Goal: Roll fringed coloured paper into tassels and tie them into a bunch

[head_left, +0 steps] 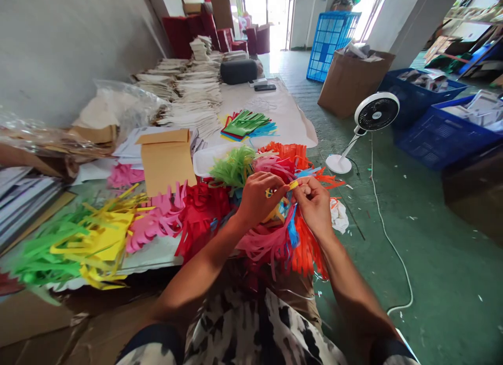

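Observation:
My left hand [262, 194] and my right hand [314, 203] meet over a heap of fringed paper at the table's edge. Both pinch a small yellow paper strip [293, 185] between their fingertips. Around and beneath them lie orange fringe [308, 244], pink fringe [259, 242], a blue strip [293, 229] and light green fringe [234, 167]. To the left are red fringed paper [202, 205], pink fringed pieces [157, 221], yellow fringed sheets [112, 234] and green fringe [51, 244]. My fingers partly cover the yellow strip.
A tan envelope [168, 163] and stacked papers [196, 92] lie left and farther back. Fringed sheets [247, 123] and a phone [264, 87] rest on the far tabletop. A white fan [340, 163] stands on the floor at right, near blue crates [448, 126] and a cardboard box [349, 85].

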Demonstrator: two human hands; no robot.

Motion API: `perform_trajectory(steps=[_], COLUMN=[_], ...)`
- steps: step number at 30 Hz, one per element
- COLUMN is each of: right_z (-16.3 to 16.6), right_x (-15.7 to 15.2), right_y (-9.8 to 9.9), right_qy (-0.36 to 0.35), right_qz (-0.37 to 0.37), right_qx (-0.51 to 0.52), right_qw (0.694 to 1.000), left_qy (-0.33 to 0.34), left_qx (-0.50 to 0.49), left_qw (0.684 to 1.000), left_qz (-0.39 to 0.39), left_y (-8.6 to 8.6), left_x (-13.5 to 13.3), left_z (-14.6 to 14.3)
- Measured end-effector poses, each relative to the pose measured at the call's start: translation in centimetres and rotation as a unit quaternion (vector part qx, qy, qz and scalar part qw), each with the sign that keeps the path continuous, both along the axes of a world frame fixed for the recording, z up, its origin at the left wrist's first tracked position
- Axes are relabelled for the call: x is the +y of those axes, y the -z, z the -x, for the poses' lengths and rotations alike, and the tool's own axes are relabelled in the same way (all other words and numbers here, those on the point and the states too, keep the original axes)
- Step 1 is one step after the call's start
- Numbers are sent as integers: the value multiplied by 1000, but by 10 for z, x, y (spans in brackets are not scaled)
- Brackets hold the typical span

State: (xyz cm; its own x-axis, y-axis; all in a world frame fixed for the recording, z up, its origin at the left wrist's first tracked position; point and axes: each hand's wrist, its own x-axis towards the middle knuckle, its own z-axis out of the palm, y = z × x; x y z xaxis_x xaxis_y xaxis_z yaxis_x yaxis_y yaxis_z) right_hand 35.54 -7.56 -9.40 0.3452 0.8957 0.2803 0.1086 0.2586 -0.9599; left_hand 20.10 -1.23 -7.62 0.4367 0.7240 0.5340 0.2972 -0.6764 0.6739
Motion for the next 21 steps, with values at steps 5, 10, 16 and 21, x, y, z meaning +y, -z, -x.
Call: perform_trajectory(steps=[5,10,16,21], right_z=[-2,-3,0,3], right_x=[-3,-6,-8,-6], right_y=[6,7,2,-3], right_qy=[-18,-15,-7,-8], right_qz=[15,21,19,3], right_qx=[-10,-43,-82,-87], right_qw=[1000,999,996,996], left_qy=[38,38,11,17], left_qx=[-61,-52,-34,-99], left_qw=[996,997,997,990], left_qz=[61,44,67,99], left_y=[-7,-11,-14,-12], left_x=[1,-1,-4,-3], left_z=[-5,-7,-9,-13])
